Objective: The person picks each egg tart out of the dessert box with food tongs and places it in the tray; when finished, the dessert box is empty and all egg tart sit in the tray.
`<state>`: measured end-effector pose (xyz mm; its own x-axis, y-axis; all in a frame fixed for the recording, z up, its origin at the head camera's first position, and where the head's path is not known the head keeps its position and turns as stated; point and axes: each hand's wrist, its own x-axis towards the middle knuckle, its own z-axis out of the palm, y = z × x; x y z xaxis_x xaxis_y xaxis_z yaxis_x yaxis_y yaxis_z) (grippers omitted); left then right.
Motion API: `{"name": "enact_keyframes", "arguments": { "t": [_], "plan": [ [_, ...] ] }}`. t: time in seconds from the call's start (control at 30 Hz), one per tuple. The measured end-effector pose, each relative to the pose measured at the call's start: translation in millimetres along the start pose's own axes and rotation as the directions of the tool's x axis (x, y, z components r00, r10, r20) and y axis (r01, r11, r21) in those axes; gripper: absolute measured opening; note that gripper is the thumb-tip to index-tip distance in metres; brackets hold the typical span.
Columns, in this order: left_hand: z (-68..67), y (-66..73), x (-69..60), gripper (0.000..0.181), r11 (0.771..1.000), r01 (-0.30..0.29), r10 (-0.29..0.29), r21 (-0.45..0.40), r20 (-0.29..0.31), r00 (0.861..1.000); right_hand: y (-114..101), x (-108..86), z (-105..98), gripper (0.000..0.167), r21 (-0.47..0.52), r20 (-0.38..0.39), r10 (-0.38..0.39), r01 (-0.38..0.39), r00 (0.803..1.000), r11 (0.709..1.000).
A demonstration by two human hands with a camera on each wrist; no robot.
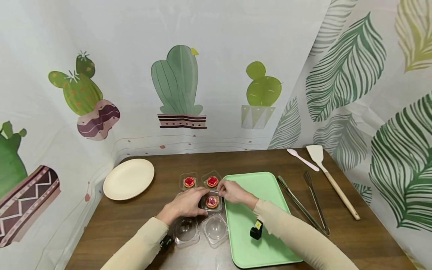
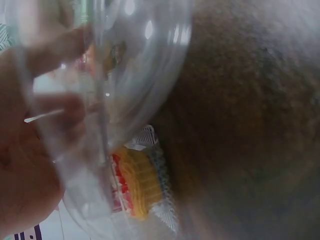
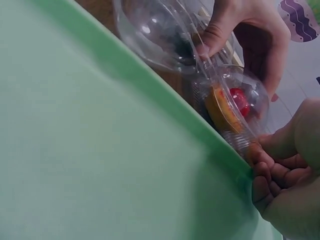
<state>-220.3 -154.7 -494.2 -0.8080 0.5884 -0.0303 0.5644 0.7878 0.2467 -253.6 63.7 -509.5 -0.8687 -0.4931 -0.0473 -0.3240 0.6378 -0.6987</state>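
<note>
Near the lower middle of the head view, both hands meet at one clear container (image 1: 218, 207), which holds a small tart (image 1: 212, 202) with a red top. The left hand (image 1: 186, 202) reaches in from the container's left side; in the upper right of the right wrist view, its thumb presses on the plastic rim while its fingers curve round the far side of the dome. The right hand (image 1: 234, 192) pinches a corner of the same rim between thumb and fingertips, just beside the edge of a green tray (image 1: 270, 195). The dome sits over the tart, though whether its edges are fastened I cannot tell.

Above the hands are two more red-topped tarts, a left one (image 1: 189, 182) and a right one (image 1: 212, 181), each in clear plastic. Below are two clear domed pieces, one at left (image 1: 186, 230) and one at right (image 1: 215, 228) (the left wrist view is blurred, but a large dome seems to fill its upper part).

A cream plate (image 1: 129, 179) lies on the brown table (image 1: 111, 225) at middle left. Right of the tray are metal tongs (image 1: 300, 204), a pale spoon (image 1: 303, 160) and a wooden-handled spatula (image 1: 339, 191).
</note>
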Motion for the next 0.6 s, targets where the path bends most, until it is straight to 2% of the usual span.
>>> {"name": "enact_keyframes", "arguments": {
  "t": [0.47, 0.6],
  "plan": [
    [-1.4, 1.1, 0.0, 0.08, 1.0, -0.009, 0.009, 0.0, -0.002, 1.0, 1.8, 0.1, -1.0, 0.011, -0.065, 0.03, -0.088, 0.089, 0.996, 0.994],
    [-2.3, 2.8, 0.3, 0.081, 1.0, -0.007, 0.007, 0.01, 0.006, 1.0, -0.3, 2.6, -7.9, 0.006, -0.061, 0.101, -0.072, 0.079, 0.992, 0.995]
  ]
}}
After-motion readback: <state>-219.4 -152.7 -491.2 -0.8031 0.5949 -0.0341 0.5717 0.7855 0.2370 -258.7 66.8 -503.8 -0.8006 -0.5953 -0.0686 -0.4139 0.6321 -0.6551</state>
